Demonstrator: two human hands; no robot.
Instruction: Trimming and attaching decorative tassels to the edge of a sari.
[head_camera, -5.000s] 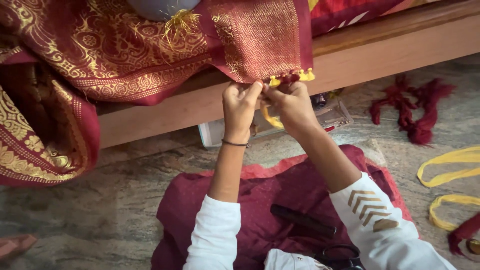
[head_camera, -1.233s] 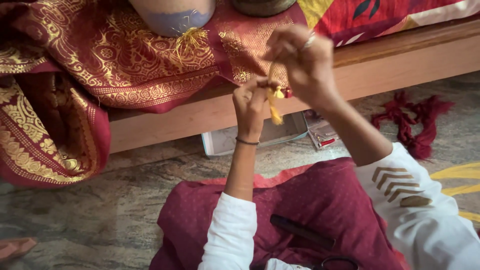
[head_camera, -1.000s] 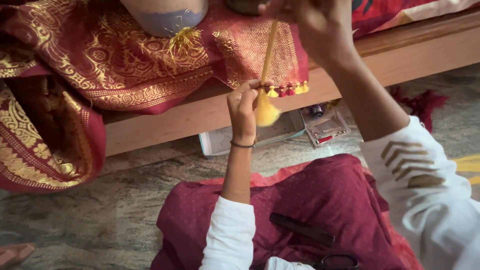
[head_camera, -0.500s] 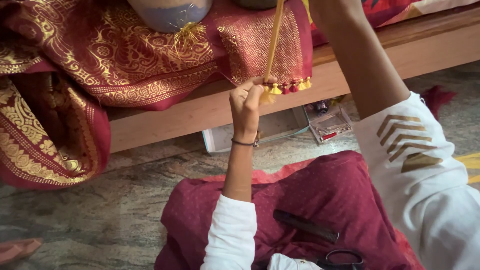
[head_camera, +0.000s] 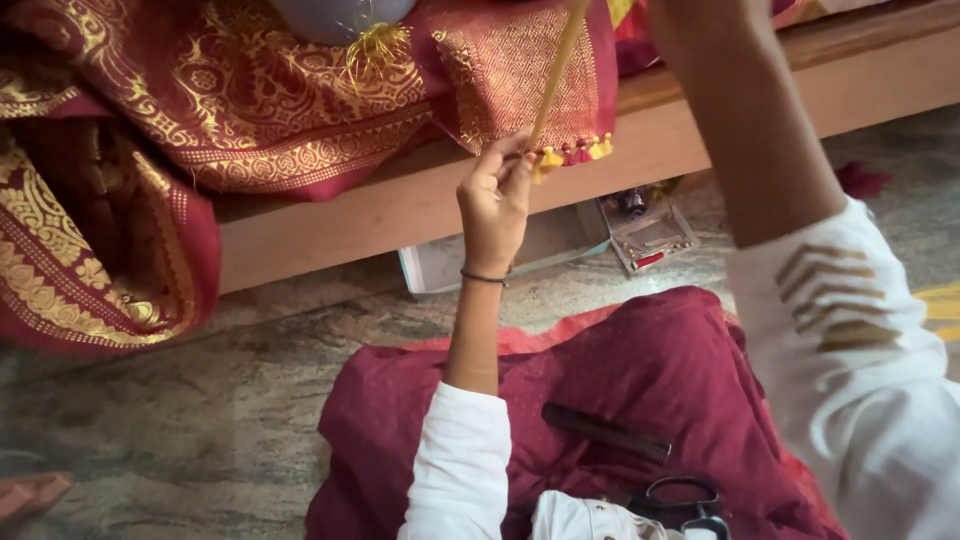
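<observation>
My left hand (head_camera: 493, 200) pinches the sari's tassel edge (head_camera: 572, 152); right hand is out of view. The taut yellow thread (head_camera: 556, 62) could snap.

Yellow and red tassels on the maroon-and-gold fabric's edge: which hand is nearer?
Left. The left hand pinches at the yellow and red tassels; the right hand is raised above the frame's top, only its forearm showing.

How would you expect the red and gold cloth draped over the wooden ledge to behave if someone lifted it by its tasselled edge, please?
The red and gold cloth would likely be floppy, since it already hangs in soft folds. It may slide off the wooden ledge, as much of it droops over the side. The left hand pinches its edge easily, suggesting thin fabric.
</observation>
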